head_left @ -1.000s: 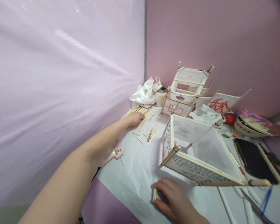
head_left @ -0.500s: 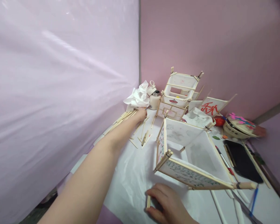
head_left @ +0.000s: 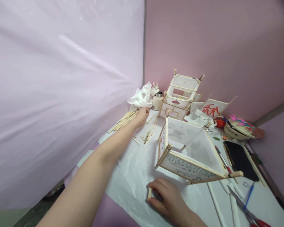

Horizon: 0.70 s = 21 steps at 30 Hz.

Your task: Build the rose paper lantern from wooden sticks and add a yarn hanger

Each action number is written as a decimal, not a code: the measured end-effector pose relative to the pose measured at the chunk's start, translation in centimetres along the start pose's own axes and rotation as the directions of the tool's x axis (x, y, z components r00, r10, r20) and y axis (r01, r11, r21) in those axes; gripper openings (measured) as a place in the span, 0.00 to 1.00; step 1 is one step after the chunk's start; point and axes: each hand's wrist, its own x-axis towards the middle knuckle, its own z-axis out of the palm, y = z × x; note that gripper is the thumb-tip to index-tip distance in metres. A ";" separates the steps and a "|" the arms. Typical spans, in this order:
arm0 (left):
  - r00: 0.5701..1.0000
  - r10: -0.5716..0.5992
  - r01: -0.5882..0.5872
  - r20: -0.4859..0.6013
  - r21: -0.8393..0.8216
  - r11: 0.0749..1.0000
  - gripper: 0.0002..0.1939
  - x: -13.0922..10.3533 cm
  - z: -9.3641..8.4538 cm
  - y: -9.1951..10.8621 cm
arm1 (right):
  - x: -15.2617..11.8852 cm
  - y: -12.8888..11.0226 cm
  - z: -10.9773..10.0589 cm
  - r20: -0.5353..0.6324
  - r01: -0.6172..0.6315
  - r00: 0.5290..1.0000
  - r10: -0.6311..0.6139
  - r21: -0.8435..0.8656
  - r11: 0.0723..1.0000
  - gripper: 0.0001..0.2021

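Observation:
My left hand [head_left: 142, 114] is stretched to the back of the table, beside the crumpled white tissue [head_left: 142, 96] and the pale bottle [head_left: 157, 101]. Its fingers look curled closed, and anything inside them is hidden. Under and left of that wrist lies a bundle of thin wooden sticks [head_left: 124, 121]. At the near edge my right hand [head_left: 167, 197] pinches a short wooden stick [head_left: 150, 193] between thumb and fingers, close to the white sheet. Just beyond it stands a box-shaped lantern frame [head_left: 191, 168] of sticks with white, drawn-on panels.
Loose short sticks [head_left: 147, 137] lie mid-table. Another stick frame [head_left: 180, 104] stands behind, near a panel with red writing [head_left: 210, 109]. On the right are a bowl [head_left: 236, 130], a black phone [head_left: 241, 160], a red pen [head_left: 222, 158], scissors [head_left: 245, 208] and white rods [head_left: 216, 203].
The view has shifted slightly. My left hand stays at the back near the sticks, its wrist turned a little. My right hand still holds the short stick in about the same place.

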 end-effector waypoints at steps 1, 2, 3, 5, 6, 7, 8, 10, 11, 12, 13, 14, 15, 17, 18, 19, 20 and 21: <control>0.998 -0.054 0.053 -0.038 -0.014 0.998 0.17 -1.1 -0.7 0.3 | 0.0 0.0 0.0 -0.018 0.012 1.000 -0.012 0.007 1.000 0.11; 0.992 -0.109 0.105 -0.070 -0.062 0.993 0.18 -2.7 -1.4 0.5 | -0.1 0.1 0.0 -0.040 0.027 0.999 -0.026 0.015 1.000 0.11; 0.985 -0.154 0.144 -0.082 -0.123 0.982 0.19 -4.6 -2.1 0.9 | -0.1 0.1 0.1 -0.065 0.041 0.997 -0.039 0.025 0.999 0.11; 0.968 -0.248 0.204 -0.041 -0.450 0.870 0.20 -9.5 -3.3 1.7 | -0.2 0.3 0.2 -0.123 0.070 0.990 -0.064 0.043 0.997 0.11; 0.961 -0.277 0.235 0.016 -0.579 0.781 0.19 -12.2 -3.6 2.2 | -0.2 0.4 0.3 -0.156 0.084 0.985 -0.075 0.051 0.995 0.11; 0.948 -0.311 0.274 0.070 -0.677 0.683 0.19 -15.0 -3.6 2.6 | -0.1 0.5 0.3 -0.188 0.095 0.979 -0.083 0.056 0.994 0.11; 0.929 -0.344 0.323 0.134 -0.747 0.581 0.19 -17.6 -3.4 3.0 | -0.1 0.6 0.4 -0.225 0.104 0.970 -0.088 0.059 0.993 0.11; 0.880 -0.355 0.443 0.315 -0.814 0.376 0.20 -22.0 -2.2 3.7 | -0.1 0.7 0.4 -0.299 0.116 0.950 -0.093 0.059 0.991 0.12; 0.858 -0.342 0.486 0.383 -0.822 0.298 0.20 -23.7 -1.3 4.0 | -0.1 0.7 0.3 -0.333 0.118 0.938 -0.091 0.060 0.991 0.12; 0.839 -0.324 0.519 0.436 -0.821 0.238 0.21 -25.0 -0.4 4.3 | -0.1 0.6 0.3 -0.362 0.116 0.928 -0.086 0.062 0.991 0.12; 0.827 -0.305 0.540 0.473 -0.818 0.196 0.21 -25.9 0.5 4.5 | -0.1 0.6 0.2 -0.382 0.114 0.921 -0.080 0.068 0.991 0.12; 0.820 -0.286 0.553 0.496 -0.816 0.171 0.22 -26.5 1.3 4.7 | -0.1 0.5 0.0 -0.391 0.111 0.918 -0.073 0.077 0.991 0.13; 0.817 -0.267 0.560 0.511 -0.813 0.158 0.23 -26.9 2.0 4.9 | -0.1 0.5 -0.1 -0.392 0.111 0.917 -0.067 0.090 0.990 0.13; 0.817 -0.234 0.567 0.528 -0.810 0.150 0.25 -27.0 2.8 5.1 | -0.1 0.4 -0.3 -0.380 0.117 0.923 -0.065 0.116 0.986 0.14; 0.816 -0.222 0.569 0.534 -0.809 0.148 0.26 -27.0 3.0 5.2 | -0.1 0.4 -0.4 -0.370 0.121 0.926 -0.067 0.126 0.985 0.15; 0.814 -0.212 0.573 0.540 -0.806 0.147 0.26 -26.9 3.2 5.3 | -0.1 0.3 -0.5 -0.362 0.124 0.929 -0.068 0.131 0.984 0.15; 0.811 -0.205 0.579 0.547 -0.802 0.151 0.27 -26.9 3.2 5.4 | -0.1 0.3 -0.5 -0.357 0.124 0.931 -0.069 0.133 0.983 0.14; 0.808 -0.199 0.584 0.554 -0.796 0.157 0.28 -26.8 3.2 5.4 | -0.1 0.3 -0.5 -0.353 0.121 0.933 -0.067 0.131 0.984 0.14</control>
